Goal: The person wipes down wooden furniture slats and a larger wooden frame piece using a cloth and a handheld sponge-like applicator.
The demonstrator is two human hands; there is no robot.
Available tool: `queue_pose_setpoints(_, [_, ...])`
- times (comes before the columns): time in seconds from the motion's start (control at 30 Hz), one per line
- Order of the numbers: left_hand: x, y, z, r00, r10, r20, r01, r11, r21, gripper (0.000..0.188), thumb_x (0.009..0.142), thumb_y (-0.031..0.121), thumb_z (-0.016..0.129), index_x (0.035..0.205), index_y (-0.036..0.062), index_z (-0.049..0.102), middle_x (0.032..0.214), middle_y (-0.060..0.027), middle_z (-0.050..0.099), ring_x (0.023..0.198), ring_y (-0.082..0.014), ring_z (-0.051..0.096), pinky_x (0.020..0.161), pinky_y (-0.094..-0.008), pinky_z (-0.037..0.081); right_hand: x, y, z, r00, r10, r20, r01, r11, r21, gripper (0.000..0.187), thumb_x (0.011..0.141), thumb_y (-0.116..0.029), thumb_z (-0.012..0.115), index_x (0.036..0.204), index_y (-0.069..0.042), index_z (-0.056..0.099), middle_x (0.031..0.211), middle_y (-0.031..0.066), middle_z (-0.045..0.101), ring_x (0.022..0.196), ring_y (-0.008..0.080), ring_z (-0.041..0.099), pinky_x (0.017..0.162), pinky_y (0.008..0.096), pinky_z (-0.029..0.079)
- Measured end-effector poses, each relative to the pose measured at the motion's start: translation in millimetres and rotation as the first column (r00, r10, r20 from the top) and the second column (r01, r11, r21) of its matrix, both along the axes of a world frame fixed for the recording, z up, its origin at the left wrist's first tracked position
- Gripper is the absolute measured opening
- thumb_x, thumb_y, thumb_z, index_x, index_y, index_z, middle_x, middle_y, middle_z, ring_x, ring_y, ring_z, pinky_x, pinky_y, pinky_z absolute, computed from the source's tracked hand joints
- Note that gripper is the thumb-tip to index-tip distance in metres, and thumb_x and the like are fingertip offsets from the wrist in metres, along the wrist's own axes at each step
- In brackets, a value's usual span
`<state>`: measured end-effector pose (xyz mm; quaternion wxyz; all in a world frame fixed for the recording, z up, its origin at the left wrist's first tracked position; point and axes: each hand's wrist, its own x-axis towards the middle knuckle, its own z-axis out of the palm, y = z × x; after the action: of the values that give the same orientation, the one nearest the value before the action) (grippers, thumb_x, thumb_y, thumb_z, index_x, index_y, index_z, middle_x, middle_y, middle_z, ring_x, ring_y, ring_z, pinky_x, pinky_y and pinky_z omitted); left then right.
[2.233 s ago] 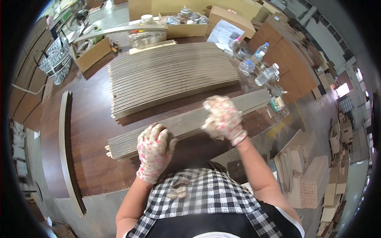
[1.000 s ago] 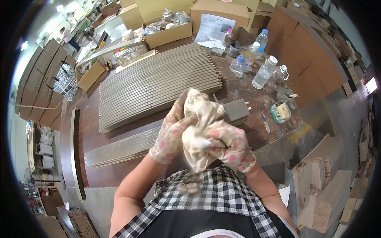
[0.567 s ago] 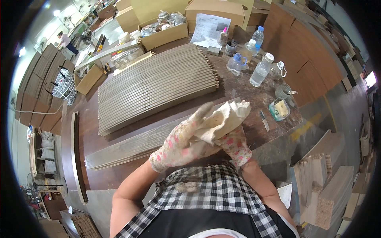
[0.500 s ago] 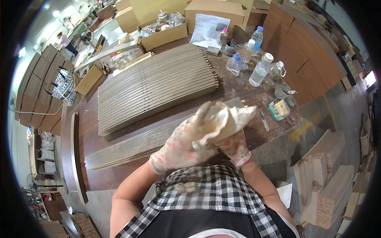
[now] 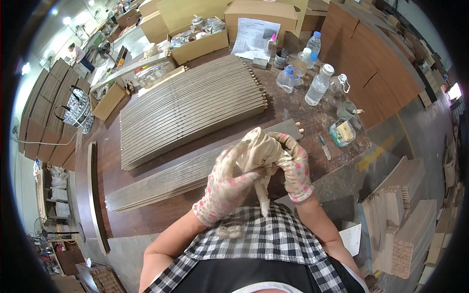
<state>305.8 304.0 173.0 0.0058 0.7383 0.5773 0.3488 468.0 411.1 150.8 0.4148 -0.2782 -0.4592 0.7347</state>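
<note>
My left hand and my right hand both wear white gloves with pink spots. Between them I hold a crumpled off-white cloth, bunched at the top, with one end hanging down toward my checked apron. The fingers of each hand are closed on the cloth, though folds hide some fingertips. Just beyond my hands lies a low stack of long grey-brown wooden slats. Behind it sits a larger block of slats laid side by side, with pegs at their right ends.
Bottles, including a tall clear one, stand at the table's right. A sponge in a plastic tub and a small knife lie nearer. A single slat rests along the left edge. Cardboard boxes line the back.
The cloth was stretched out toward the right between my hands; now it is bunched up with an end hanging down. My right hand has come up beside it.
</note>
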Motion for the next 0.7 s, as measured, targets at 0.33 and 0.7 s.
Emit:
queue_pose_setpoints(0.33, [1, -1, 9, 0.981, -0.065, 0.183, 0.087, 0.990, -0.115, 0.046, 0.071, -0.006, 0.070, 0.114, 0.0109, 0.070, 0.118, -0.0199, 0.058, 0.102, -0.0375, 0.064, 0.080, -0.0415, 0.056, 30, 3, 12, 0.752, -0.401, 0.523, -0.204, 0.613, 0.763, 0.061, 0.086, -0.044, 0.075, 0.125, 0.002, 0.064, 0.119, 0.0185, 0.059, 0.108, 0.0299, 0.062, 0.093, 0.0420, 0.051])
queue_pose_setpoints(0.7, [22, 16, 26, 0.727, -0.192, 0.659, 0.338, 0.936, -0.100, 0.039, 0.082, -0.008, 0.065, 0.120, 0.0013, 0.059, 0.130, -0.0195, 0.057, 0.116, -0.0368, 0.060, 0.096, -0.0415, 0.052, 37, 6, -49, 0.906, 0.007, -0.424, -0.056, 0.993, -0.103, 0.024, 0.089, -0.016, 0.073, 0.108, -0.006, 0.063, 0.102, 0.0053, 0.066, 0.086, 0.0170, 0.069, 0.068, 0.0263, 0.058])
